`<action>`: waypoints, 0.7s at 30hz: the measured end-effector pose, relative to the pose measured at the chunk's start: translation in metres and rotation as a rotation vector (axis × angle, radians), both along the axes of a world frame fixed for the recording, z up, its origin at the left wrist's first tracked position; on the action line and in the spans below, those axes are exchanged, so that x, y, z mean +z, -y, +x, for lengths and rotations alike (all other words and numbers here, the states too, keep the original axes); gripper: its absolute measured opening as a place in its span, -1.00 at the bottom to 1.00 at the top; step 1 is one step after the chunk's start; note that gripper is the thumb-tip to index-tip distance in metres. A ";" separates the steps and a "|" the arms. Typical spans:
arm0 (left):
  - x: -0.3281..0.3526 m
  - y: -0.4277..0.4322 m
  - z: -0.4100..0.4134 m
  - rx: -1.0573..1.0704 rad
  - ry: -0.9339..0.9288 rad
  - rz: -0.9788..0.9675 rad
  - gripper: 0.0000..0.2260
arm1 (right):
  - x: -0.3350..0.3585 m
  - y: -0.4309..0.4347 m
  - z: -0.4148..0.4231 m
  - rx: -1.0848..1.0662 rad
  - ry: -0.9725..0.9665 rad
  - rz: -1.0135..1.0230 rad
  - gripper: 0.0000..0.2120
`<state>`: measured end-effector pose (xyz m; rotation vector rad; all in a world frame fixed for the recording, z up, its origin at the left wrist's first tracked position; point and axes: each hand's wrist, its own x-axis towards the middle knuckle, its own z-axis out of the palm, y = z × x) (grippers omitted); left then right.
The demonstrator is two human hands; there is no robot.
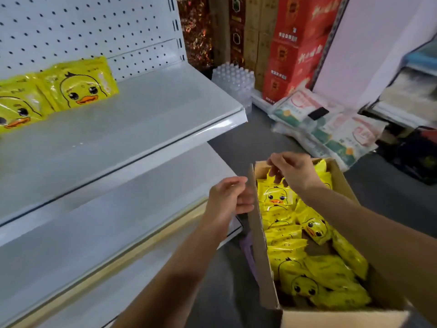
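The cardboard box [260, 245] at 4 o'clock is packed with yellow duck packets [328, 280]. The left hand [227, 200] grips the box's 9 o'clock wall. The right hand [293, 171] reaches in, fingers pinching the top of one packet [276, 197] at the box's 12 o'clock end.

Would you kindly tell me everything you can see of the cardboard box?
The box is plain brown cardboard, long and open-topped, standing beside the white shelves. It holds many yellow duck-face packets, lying loosely. The left hand grips its upright left flap; the right hand reaches in at the far end and pinches a packet.
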<state>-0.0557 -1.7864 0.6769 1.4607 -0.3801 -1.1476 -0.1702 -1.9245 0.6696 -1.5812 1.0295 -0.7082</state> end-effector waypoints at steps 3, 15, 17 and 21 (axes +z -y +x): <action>-0.038 0.027 -0.030 -0.048 -0.043 0.075 -0.91 | -0.038 0.022 -0.043 0.029 -0.141 0.058 -0.79; -0.217 0.113 -0.106 -0.171 0.192 0.417 -0.90 | -0.216 0.076 -0.152 0.164 -0.559 0.318 -0.93; -0.247 0.120 -0.110 -0.275 0.367 0.477 -0.81 | -0.245 0.077 -0.158 0.246 -0.642 0.282 -0.94; -0.294 0.125 -0.115 -0.430 0.564 0.544 -0.67 | -0.292 0.074 -0.166 0.380 -0.775 0.221 -0.74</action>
